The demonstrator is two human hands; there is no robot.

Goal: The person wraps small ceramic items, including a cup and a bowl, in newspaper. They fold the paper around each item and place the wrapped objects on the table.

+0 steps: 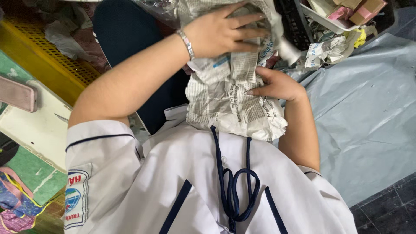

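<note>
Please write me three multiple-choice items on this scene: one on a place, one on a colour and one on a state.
1. Where does the left hand lie?
A. on the newspaper bundle
B. on the pale sheet on the floor
C. inside the crate

2. What colour is the slatted crate at the left?
A. blue
B. yellow
C. white

3. How is the newspaper?
A. rolled tight
B. flat and smooth
C. crumpled

Answers:
1 A: its fingers spread over the top of the bundle.
2 B: its slats show yellow.
3 C: creases run all over it, also where the right hand presses its side.
</note>
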